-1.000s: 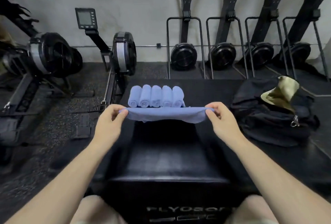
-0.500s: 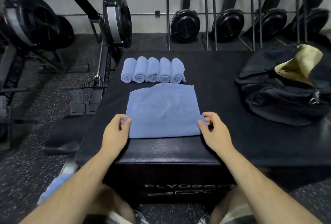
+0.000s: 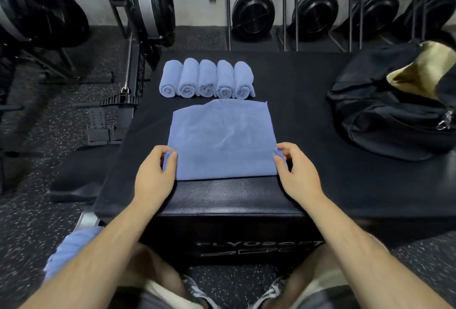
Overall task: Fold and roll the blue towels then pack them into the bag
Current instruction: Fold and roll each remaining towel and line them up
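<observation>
A blue towel (image 3: 222, 138) lies spread flat on the black padded box (image 3: 308, 185) in front of me. My left hand (image 3: 154, 176) pinches its near left corner and my right hand (image 3: 297, 173) pinches its near right corner. Behind the flat towel, several rolled blue towels (image 3: 206, 79) lie side by side in a row. A black bag (image 3: 394, 116) with its tan lining showing sits open on the right of the box. More blue towel (image 3: 71, 252) shows at my lower left, partly hidden by my left arm.
Rowing machines (image 3: 148, 5) stand on the speckled floor at the left. Several more stand upright against the back wall (image 3: 313, 15). My knees are close against the front of the box.
The towel, held stretched in the air a second ago, has been laid flat on the box. Both hands came down and nearer to me, keeping hold of its near corners.
</observation>
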`<control>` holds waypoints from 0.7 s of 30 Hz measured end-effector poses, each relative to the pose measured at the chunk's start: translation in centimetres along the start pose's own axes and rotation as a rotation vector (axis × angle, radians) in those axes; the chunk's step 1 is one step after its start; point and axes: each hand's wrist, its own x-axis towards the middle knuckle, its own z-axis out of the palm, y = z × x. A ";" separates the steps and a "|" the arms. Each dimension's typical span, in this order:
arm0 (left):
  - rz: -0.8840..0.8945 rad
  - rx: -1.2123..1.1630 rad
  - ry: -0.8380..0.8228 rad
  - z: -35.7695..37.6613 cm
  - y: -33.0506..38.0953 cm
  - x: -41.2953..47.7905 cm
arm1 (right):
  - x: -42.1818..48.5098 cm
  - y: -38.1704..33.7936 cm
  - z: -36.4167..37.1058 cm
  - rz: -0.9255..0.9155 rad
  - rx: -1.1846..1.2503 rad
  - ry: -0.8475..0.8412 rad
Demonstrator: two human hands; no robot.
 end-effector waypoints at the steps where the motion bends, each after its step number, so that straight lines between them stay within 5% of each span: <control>1: 0.000 0.003 0.000 0.1 0.0 0.0 | 0.0 0.0 0.1 -0.008 -0.009 -0.001; 21: -0.077 -0.168 0.025 -1.0 0.7 -2.5 | -2.3 -2.1 -1.5 0.076 0.019 -0.046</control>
